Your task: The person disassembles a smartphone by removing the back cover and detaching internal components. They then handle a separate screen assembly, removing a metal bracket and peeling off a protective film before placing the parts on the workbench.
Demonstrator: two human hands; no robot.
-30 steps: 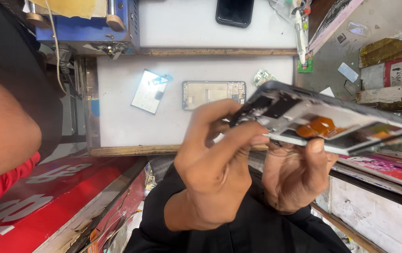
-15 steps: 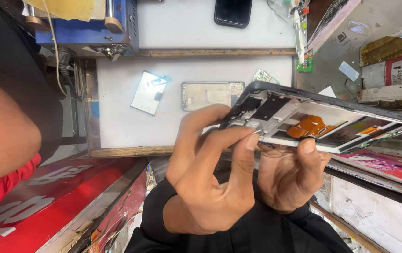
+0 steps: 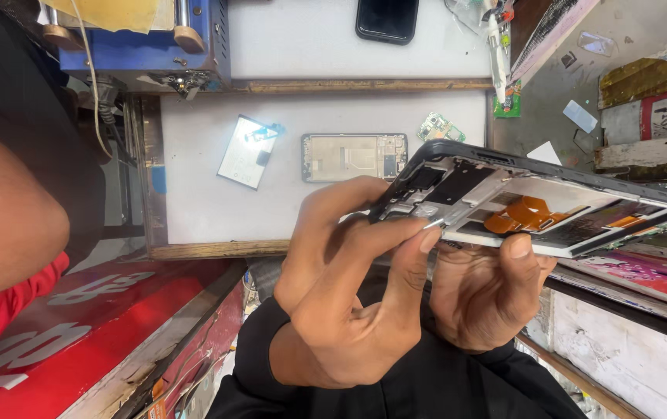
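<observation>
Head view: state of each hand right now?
Left hand: fingers pinched on a small part at the opened phone.
Right hand: closed on the opened phone from below.

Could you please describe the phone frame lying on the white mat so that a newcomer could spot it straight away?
Start at the white mat with the wooden edge. The phone frame lies flat near its middle, beyond the hands. Unlike the shiny foil-like panel to its left and the small green board to its right, it is a long dark-rimmed rectangle with a pale metal inside.
</observation>
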